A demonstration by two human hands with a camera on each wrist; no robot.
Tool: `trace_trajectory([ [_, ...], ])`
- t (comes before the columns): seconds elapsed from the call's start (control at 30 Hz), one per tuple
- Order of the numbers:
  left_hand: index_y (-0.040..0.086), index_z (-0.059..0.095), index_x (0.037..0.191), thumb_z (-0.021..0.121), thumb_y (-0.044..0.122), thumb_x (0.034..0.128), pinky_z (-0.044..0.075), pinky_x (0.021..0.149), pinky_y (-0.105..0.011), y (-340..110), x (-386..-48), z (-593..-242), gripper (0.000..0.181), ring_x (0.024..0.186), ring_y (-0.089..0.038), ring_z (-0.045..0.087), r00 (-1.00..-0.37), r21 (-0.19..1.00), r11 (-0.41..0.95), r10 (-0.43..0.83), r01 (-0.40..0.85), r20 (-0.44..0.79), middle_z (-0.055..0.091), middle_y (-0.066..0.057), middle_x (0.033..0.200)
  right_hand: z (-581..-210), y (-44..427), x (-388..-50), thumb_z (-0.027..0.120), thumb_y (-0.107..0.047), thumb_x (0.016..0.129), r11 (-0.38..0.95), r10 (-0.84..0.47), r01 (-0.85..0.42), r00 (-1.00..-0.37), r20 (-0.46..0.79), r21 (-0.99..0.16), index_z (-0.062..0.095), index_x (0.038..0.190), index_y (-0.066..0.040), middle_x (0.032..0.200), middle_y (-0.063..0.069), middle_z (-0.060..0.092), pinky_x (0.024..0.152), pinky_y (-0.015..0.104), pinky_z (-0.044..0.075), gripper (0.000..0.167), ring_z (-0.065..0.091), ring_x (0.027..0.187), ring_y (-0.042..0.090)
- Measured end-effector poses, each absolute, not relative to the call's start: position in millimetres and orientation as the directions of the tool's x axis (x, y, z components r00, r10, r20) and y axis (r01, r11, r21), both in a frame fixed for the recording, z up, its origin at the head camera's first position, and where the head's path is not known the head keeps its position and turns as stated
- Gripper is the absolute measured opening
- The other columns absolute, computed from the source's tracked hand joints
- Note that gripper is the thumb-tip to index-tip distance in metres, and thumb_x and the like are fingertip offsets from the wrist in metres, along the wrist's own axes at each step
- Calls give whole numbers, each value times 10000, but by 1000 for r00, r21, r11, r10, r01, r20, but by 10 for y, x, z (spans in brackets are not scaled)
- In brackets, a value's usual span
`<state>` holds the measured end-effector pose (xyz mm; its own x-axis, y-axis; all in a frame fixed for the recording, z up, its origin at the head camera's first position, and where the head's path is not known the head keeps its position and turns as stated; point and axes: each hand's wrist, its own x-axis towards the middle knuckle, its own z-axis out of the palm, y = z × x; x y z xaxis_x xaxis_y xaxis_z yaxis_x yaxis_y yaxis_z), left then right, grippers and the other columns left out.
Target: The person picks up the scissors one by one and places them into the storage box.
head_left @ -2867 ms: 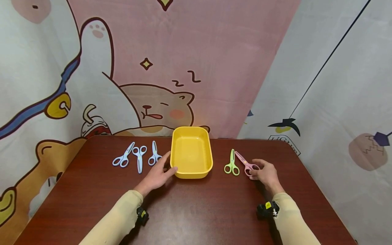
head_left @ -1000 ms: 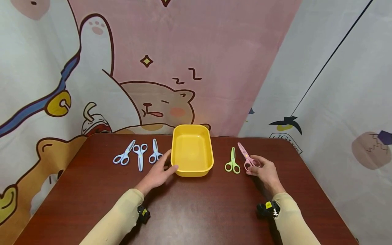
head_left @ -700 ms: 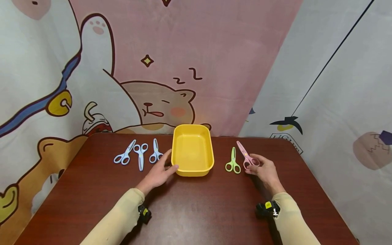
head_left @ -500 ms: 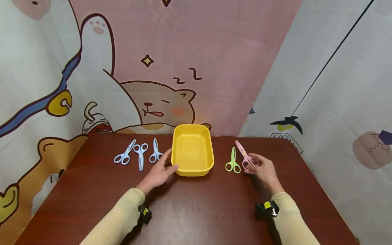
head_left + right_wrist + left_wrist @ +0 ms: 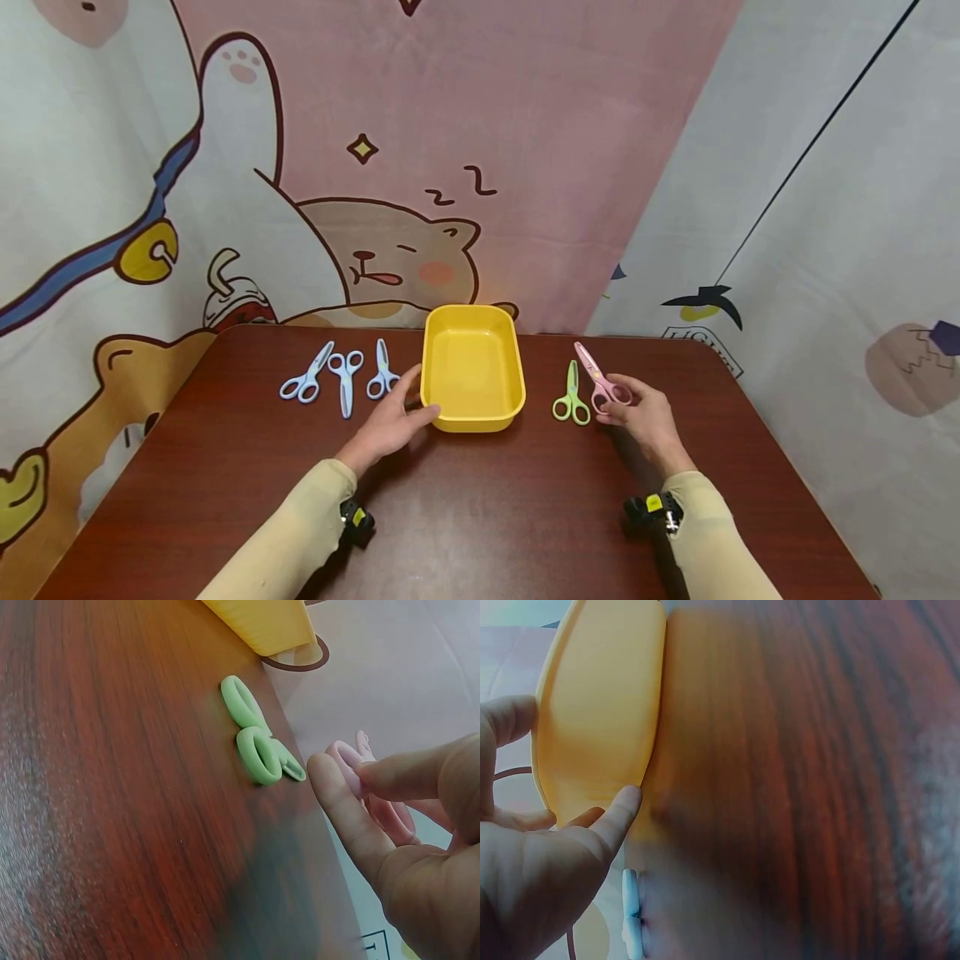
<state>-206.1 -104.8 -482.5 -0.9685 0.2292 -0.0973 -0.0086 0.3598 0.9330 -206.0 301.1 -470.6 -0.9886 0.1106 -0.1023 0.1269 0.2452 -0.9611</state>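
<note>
My right hand (image 5: 643, 422) pinches one handle loop of the pink scissors (image 5: 598, 380), whose blades point away and slightly left. In the right wrist view, thumb and a finger close on the pink loop (image 5: 346, 766). Just left of them lie green scissors (image 5: 572, 398), handles toward me. My left hand (image 5: 392, 427) holds the near left corner of a yellow plastic tub (image 5: 472, 423), thumb at the front wall and fingers along the left side. The tub's inside is bare. In the left wrist view, fingers and thumb (image 5: 622, 806) straddle the tub's corner.
Left of the tub lie three pairs of light blue scissors: one tilted (image 5: 303, 383), one with blades toward me (image 5: 346, 387), one partly behind my left hand (image 5: 381, 375). A dark wooden table (image 5: 487, 508) ends against a printed cloth backdrop (image 5: 562, 167).
The pink scissors, in my right hand, first turned their blades further from the green pair, then shifted slightly left toward it. My left hand and the tub stay in place.
</note>
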Motion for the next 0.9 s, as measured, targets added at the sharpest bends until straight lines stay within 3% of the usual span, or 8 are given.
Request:
trace_trajectory([
  [0.33,89,206,1645,698,205,995,417,1129,-561,-1039,-2059,-4828,823,1437,-416,440,-968,947,322,238,1,-79,367,-196,1626,-4696,2951,-2041,642,116,948,252,107,131,-988,-107,-959,475,1491,53,1291,299,481,823,404,614,572,689,894,198],
  [0.57,71,194,1643,685,176,1003,407,1133,-573,-1037,-2062,-4844,813,1427,-420,451,-966,954,299,250,13,-65,371,-215,1621,-4671,2902,-2045,689,59,947,292,109,128,-989,-100,-948,496,1492,18,1313,304,503,801,350,619,580,694,920,225],
  [0.9,78,207,1642,695,188,1000,461,1088,-552,-1023,-2066,-4839,814,1375,-407,507,-968,956,292,241,12,-62,413,-209,1594,-4650,2824,-2059,667,102,939,239,78,94,-994,-77,-966,494,1482,48,1310,320,505,840,438,607,572,699,856,175],
])
